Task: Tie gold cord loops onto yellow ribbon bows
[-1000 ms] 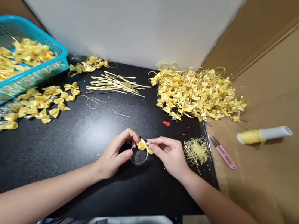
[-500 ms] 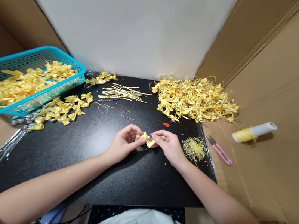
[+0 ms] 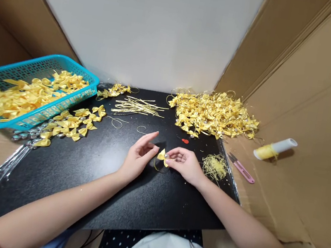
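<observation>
Between the fingertips of my right hand (image 3: 186, 165) is a yellow ribbon bow (image 3: 162, 155) with a small silver bell at its middle. A thin gold cord loop hangs from the bow, just above the black table (image 3: 96, 184). Just left of the bow, my left hand (image 3: 139, 155) is apart from it, with its index finger stretched out and its thumb apart. Nothing shows in the left fingers. Beyond the hands lie cut gold cords (image 3: 138, 106) and two thin loose cord pieces.
A blue basket (image 3: 59, 58) of yellow bows stands at the left, with more bows (image 3: 69, 125) and silver bells (image 3: 30, 134) beside it. At the back right is a heap of corded bows (image 3: 214, 113). Right side: cord scraps (image 3: 214, 166), pink thread snips (image 3: 243, 169), a white tube (image 3: 283, 147).
My left hand has let go of the bow and opened its fingers. The bow stays in my right hand, turned slightly, with its cord loop now showing. The view has shifted a little.
</observation>
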### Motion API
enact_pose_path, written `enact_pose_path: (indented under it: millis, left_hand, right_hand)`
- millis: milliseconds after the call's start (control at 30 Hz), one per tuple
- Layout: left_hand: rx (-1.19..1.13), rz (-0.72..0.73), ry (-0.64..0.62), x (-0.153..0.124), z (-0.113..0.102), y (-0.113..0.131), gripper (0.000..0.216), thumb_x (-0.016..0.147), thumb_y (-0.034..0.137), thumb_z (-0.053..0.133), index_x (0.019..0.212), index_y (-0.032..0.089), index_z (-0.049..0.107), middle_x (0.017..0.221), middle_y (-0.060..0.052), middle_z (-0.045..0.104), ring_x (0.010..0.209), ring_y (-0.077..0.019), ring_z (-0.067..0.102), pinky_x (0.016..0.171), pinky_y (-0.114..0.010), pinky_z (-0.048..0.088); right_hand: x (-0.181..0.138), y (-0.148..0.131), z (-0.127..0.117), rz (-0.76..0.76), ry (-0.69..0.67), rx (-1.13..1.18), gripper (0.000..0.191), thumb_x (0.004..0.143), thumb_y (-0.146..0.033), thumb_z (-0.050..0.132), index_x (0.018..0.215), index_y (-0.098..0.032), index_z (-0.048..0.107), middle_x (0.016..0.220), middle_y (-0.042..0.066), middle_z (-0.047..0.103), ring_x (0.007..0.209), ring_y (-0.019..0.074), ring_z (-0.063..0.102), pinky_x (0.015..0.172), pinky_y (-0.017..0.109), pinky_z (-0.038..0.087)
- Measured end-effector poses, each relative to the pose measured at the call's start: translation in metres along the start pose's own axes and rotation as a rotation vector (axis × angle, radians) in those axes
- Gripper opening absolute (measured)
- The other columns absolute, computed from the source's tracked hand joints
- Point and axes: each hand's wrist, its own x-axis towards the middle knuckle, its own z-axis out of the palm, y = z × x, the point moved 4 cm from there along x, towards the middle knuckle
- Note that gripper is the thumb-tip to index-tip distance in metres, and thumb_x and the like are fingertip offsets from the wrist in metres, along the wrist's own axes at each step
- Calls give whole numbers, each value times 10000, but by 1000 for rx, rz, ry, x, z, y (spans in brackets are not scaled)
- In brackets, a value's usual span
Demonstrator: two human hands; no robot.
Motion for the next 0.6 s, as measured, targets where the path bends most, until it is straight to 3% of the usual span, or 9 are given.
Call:
enact_pose_path:
  millis: [100, 200, 367, 533, 600]
  left_hand:
    - [21, -57, 105, 2, -6, -5, 304, 773, 384, 706, 986, 167, 718, 928, -54, 691, 755, -127, 613, 724, -260, 519]
    - [21, -162, 89, 2, -6, -10, 310, 773, 445, 687, 883, 158, 726, 672, -10, 645, 612, -119, 559, 613, -241, 474]
    - [-46, -117, 65, 4, -4, -10, 330, 735, 409, 717, 974, 183, 689, 769, -8, 667, 707, -133, 596, 685, -251, 479]
    - [-10, -69, 51, 6, -6, -14, 257, 731, 380, 702, 876, 176, 645, 791, -15, 649, 724, -142, 587, 683, -257, 467]
    - [13, -68, 51, 5, -7, -16, 253, 730, 374, 694, 873, 175, 630, 765, -5, 626, 691, -138, 572, 655, -255, 451]
  right_hand:
    - [-1, 0, 1, 7, -15, -5, 313, 578, -316, 837, 798, -166, 673, 759, 14, 691, 695, 126, 640, 718, 290, 531]
    - [-2, 1, 1, 13, -29, -3, 313, 580, -321, 836, 798, -169, 671, 766, 9, 688, 697, 123, 636, 731, 291, 526]
    - [-1, 4, -1, 5, -28, 18, 324, 579, -337, 844, 798, -174, 670, 746, -2, 680, 689, 129, 642, 739, 304, 533]
    - [-2, 4, -1, 4, -12, 61, 332, 566, -324, 852, 799, -169, 674, 721, -7, 688, 650, 125, 653, 717, 304, 553]
    - [2, -4, -11, -45, 36, 83, 344, 567, -343, 851, 803, -165, 676, 711, -1, 694, 637, 131, 658, 703, 310, 565]
